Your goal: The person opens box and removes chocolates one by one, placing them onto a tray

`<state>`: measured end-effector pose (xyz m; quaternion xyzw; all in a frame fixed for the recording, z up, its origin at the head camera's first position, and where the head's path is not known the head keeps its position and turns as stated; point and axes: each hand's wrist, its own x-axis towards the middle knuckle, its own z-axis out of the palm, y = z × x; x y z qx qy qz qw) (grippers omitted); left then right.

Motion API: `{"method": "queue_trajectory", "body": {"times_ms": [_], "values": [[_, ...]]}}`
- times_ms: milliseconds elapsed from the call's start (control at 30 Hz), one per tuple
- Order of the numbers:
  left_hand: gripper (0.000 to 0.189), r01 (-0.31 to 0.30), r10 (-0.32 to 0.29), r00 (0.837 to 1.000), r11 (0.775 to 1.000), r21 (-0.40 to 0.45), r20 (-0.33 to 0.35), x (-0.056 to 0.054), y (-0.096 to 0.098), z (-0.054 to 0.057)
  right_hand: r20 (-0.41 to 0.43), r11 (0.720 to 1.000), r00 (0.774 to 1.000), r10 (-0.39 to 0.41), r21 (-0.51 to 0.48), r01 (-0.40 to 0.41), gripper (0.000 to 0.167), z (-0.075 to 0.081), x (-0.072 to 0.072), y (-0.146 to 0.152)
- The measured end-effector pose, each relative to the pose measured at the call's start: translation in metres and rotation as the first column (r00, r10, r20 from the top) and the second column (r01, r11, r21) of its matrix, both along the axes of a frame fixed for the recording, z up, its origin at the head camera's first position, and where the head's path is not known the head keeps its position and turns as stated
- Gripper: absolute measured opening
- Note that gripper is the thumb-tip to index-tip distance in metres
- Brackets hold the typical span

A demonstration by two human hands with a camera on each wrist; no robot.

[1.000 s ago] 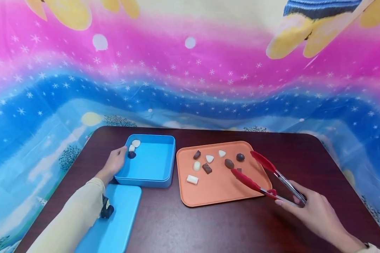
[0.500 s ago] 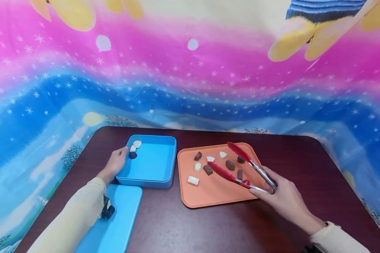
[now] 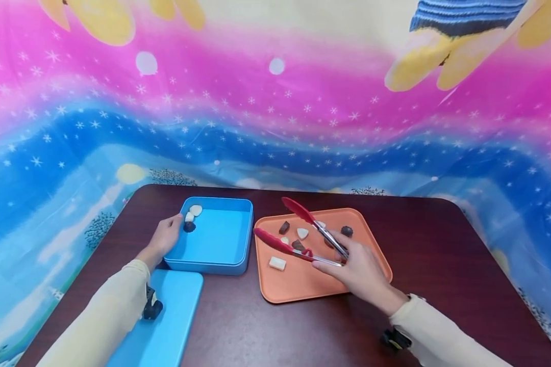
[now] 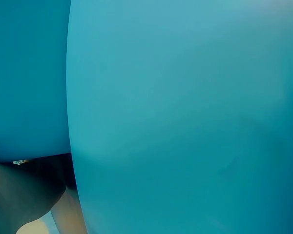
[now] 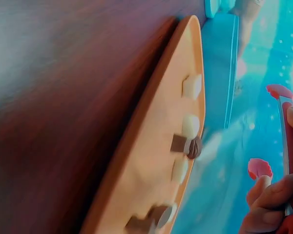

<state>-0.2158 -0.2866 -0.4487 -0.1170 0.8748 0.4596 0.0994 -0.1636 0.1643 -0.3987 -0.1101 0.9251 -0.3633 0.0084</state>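
My right hand (image 3: 362, 267) holds metal tongs (image 3: 323, 234) with red tips over the orange tray (image 3: 298, 290). The tongs' arms are spread, and nothing is between the tips. White and dark chocolates lie scattered on the tray, among them a white rectangular piece (image 3: 277, 263) and a round dark one (image 3: 346, 231). The tongs and hand partly hide several of them. At the left, my left hand (image 3: 165, 236) grips the left wall of a blue box (image 3: 206, 266). Inside the box's far left corner sit two white chocolates (image 3: 195, 210) and a dark one (image 3: 190, 227).
A blue lid (image 3: 179, 306) lies on the dark table (image 3: 257, 331) in front of the box, partly under the left forearm. The tray stands just right of the box. A patterned cloth (image 3: 275, 112) hangs behind the table.
My right hand has carried the spread tongs leftward, from the tray's right side to its far left part near the box. The left hand stays at the box.
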Motion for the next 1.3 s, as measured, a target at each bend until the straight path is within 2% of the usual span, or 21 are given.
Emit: {"method": "queue_trajectory", "body": {"times_ms": [133,367,600,800,1067,1300], "values": [[0.068,0.005,-0.005,1.000,1.000,0.009,-0.005,0.000,0.000,-0.001,0.030,1.000,0.999,0.020,0.011,-0.020,0.084,0.000,-0.005,-0.022],[0.067,-0.001,0.001,1.000,1.000,0.009,-0.018,-0.001,0.000,-0.001,-0.044,0.993,0.992,0.116,0.018,-0.116,0.060,-0.001,-0.018,-0.062],[0.069,-0.025,0.025,1.000,1.000,-0.002,0.006,0.000,0.002,0.000,0.023,0.986,0.986,0.165,0.035,-0.166,0.074,-0.001,-0.031,-0.094],[0.071,-0.032,0.032,0.999,0.999,-0.004,0.015,-0.001,0.001,0.001,0.028,0.978,0.981,0.190,0.086,-0.192,0.069,0.001,-0.041,-0.115],[0.074,-0.049,0.049,0.998,0.999,-0.005,0.026,-0.003,0.000,0.001,-0.035,0.949,0.972,0.230,0.227,-0.217,0.069,0.002,-0.051,-0.138],[0.072,-0.052,0.053,0.998,0.999,-0.010,0.025,-0.003,0.000,-0.001,-0.088,0.886,0.963,0.253,0.421,-0.195,0.068,-0.001,-0.060,-0.158]]}}
